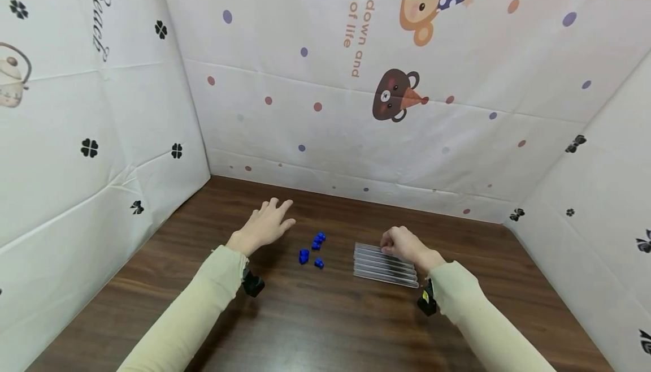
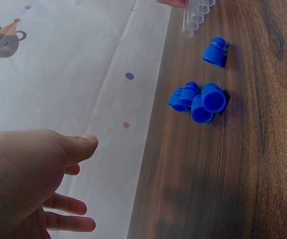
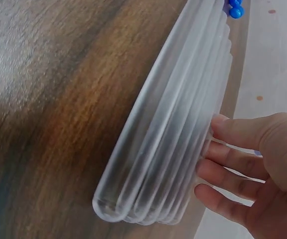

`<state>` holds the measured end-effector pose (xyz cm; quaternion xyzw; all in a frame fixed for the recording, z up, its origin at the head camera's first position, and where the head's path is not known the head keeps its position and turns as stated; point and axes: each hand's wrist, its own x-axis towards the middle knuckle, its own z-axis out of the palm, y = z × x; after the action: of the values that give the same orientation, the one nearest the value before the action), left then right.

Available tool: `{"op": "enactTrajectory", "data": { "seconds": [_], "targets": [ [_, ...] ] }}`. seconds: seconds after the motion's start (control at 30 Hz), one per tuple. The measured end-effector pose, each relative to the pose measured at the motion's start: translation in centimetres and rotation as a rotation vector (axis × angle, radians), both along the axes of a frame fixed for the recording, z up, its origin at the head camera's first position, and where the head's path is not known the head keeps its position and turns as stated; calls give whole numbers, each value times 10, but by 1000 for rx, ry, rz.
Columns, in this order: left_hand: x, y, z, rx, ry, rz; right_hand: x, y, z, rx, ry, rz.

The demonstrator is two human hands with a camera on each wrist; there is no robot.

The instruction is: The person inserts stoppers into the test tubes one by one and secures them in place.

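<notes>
In the head view, the cloth (image 1: 285,129) reads "Beach", "down and", "of life"; caps (image 1: 303,256) lie between the spread left hand (image 1: 261,228) and the tubes (image 1: 378,268), whose side toward the table's (image 1: 315,327) far edge the right hand (image 1: 405,244) meets. The left wrist view shows five caps. In the right wrist view, grip and exact tube count cannot be told.

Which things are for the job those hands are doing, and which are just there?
Probably for the job:
- clear round-bottomed tubes, at the right hand's fingertips
- blue plastic caps, on the table between both hands

Just there:
- wood-grain table
- printed wall sheet
- black wrist cameras
</notes>
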<state>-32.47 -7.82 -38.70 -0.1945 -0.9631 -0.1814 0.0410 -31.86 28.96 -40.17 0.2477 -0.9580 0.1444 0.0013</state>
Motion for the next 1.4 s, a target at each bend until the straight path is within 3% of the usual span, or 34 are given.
{"op": "enactTrajectory", "data": {
  "seconds": [0.23,0.43,0.67,1.0,1.4],
  "targets": [
    [0,1,-1,-11,-8,-2,0,0,-4,-27,41,15],
    [0,1,-2,-9,-27,-3,-3,-1,-8,-13,24,-38],
    [-1,5,-2,-19,-42,-20,-5,-1,-10,-2,71,-75],
    [-9,16,-3,-43,-28,-61,-9,-2,3,-46,213,-57],
    [-15,24,-10,43,-59,-131,-8,-5,21,-115,241,-32]
  ]
}}
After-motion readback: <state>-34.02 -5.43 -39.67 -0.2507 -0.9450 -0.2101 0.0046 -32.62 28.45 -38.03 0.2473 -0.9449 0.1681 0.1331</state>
